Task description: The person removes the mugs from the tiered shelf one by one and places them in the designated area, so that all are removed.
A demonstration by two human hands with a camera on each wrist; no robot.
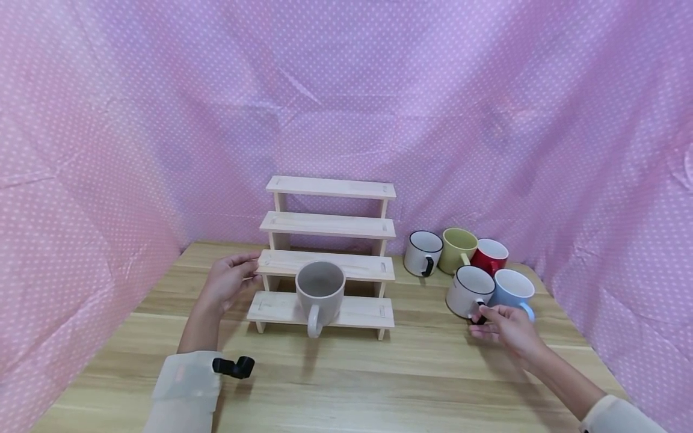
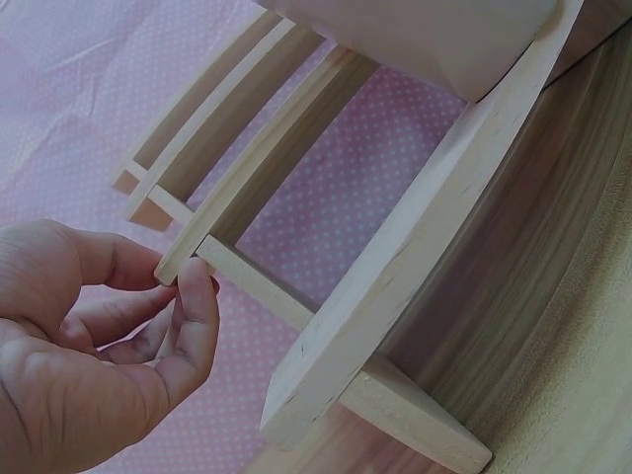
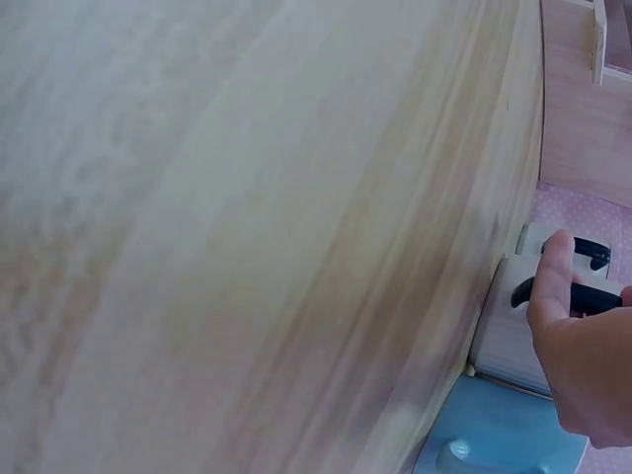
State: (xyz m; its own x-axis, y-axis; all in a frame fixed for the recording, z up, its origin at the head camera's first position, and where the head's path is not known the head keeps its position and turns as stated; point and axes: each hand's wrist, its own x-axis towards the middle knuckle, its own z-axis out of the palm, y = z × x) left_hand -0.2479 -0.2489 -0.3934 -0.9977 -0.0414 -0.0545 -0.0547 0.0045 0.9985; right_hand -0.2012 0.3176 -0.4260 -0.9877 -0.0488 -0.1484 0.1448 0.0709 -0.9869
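Note:
A pale wooden four-step display rack (image 1: 330, 224) stands on the table. My left hand (image 1: 228, 281) is at its left side; thumb and fingers pinch the end of the second-lowest board (image 2: 212, 232). On the lowest step sits a grey mug (image 1: 320, 294), its handle toward me. To the right, my right hand (image 1: 511, 332) grips the black handle of a white mug with a black rim (image 1: 467, 294). That mug stands in front of the others, close to a light blue mug (image 1: 511, 294). In the right wrist view, the fingers (image 3: 553, 281) are at the black handle (image 3: 592, 299).
Behind the held mug are another black-rimmed white mug (image 1: 419, 255), a yellow-green mug (image 1: 455, 255) and a red mug (image 1: 484, 258). A wooden table (image 1: 335, 385) bears everything. Pink dotted cloth (image 1: 335, 90) hangs behind and at both sides.

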